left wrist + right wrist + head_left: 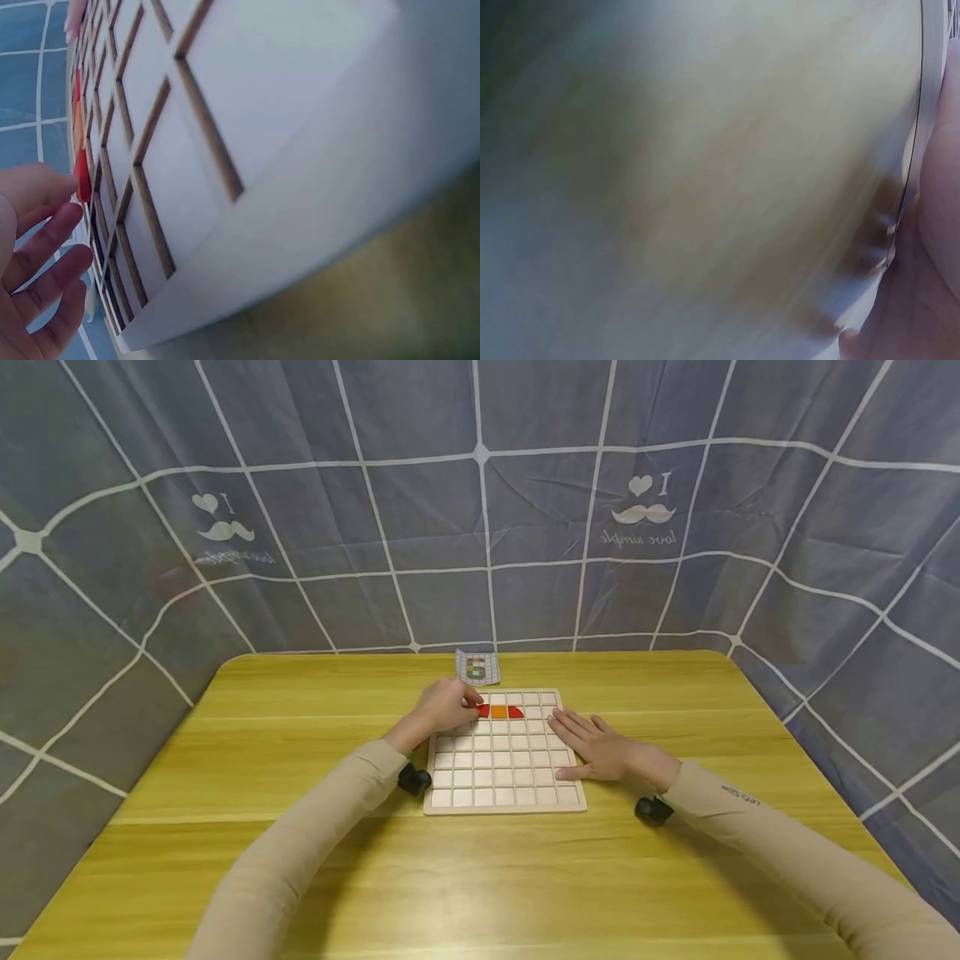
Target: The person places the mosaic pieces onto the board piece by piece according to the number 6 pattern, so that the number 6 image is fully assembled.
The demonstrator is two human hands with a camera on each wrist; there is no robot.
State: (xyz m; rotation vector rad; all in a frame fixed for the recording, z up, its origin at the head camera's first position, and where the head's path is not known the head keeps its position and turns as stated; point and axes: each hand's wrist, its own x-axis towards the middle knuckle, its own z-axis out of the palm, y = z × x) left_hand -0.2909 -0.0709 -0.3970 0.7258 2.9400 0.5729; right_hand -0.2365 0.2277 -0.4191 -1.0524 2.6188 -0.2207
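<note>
A pale board (505, 811) with a raised square grid lies on the table. In one of its far rows, an orange square tile (498, 712) sits between a red tile with a curved side (514, 712) and another red tile (484, 711). The left hand (444, 705) reaches over the board's far left part and pinches this left red tile, partly covering it; in the left wrist view the red tile (83, 177) shows at the fingertips. My right hand (600, 748) rests on the board's right edge with fingers spread, holding nothing.
A small printed card (477, 667) with a coloured grid pattern lies just beyond the board. The yellow wood-grain table (480, 885) extends around it. A grey curtain (540, 510) with white lines hangs behind and at both sides.
</note>
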